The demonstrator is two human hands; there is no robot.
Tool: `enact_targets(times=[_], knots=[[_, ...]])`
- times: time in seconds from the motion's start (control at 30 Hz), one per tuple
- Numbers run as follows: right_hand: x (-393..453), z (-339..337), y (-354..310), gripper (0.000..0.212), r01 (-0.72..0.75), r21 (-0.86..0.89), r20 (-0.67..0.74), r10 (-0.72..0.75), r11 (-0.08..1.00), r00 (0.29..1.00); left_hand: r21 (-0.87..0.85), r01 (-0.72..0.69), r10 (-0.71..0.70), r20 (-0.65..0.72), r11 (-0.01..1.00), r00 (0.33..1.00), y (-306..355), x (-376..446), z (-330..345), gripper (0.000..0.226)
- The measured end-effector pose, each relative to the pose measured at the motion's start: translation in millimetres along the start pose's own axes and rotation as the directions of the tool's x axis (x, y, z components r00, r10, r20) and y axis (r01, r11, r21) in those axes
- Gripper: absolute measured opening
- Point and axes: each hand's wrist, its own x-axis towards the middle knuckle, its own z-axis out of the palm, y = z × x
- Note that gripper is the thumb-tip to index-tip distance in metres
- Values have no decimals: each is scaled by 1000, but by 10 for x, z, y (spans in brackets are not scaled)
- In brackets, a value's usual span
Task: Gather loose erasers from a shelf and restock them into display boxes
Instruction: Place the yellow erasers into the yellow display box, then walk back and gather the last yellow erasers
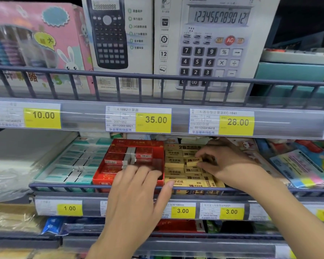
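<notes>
Pinching a small cream 2B-printed eraser (pixel 193 161) btwn thumb & fingertips, the right hand (pixel 226 163) is hovering over the yellow cardboard display box (pixel 191 184) w/ more erasers just under the fingers. Left hand (pixel 138 191) is resting straight-fingered on the red display box (pixel 131 159), fingertips over its front edge.

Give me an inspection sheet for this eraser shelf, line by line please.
Surface: grey wire-fronted shelf.
Job's things: red cardboard display box, part filled; yellow cardboard display box of 2B erasers; small yellow 2B eraser.
Clutter: teal-and-white erasers to the left; colourful packets to the right.
Grippers: left hand rests on the red box; right hand pinches the small eraser.
Cables: nothing seen.
Surroundings: calculator boxes above; yellow price tags.
</notes>
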Motion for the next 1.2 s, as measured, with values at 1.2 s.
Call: enact_targets(times=[1.2], knots=[[-2649, 1812, -653, 12, -323, 918, 124, 609, 229, 784, -559, 799, 16, 821, 222, 571, -169, -1624, 364, 22]])
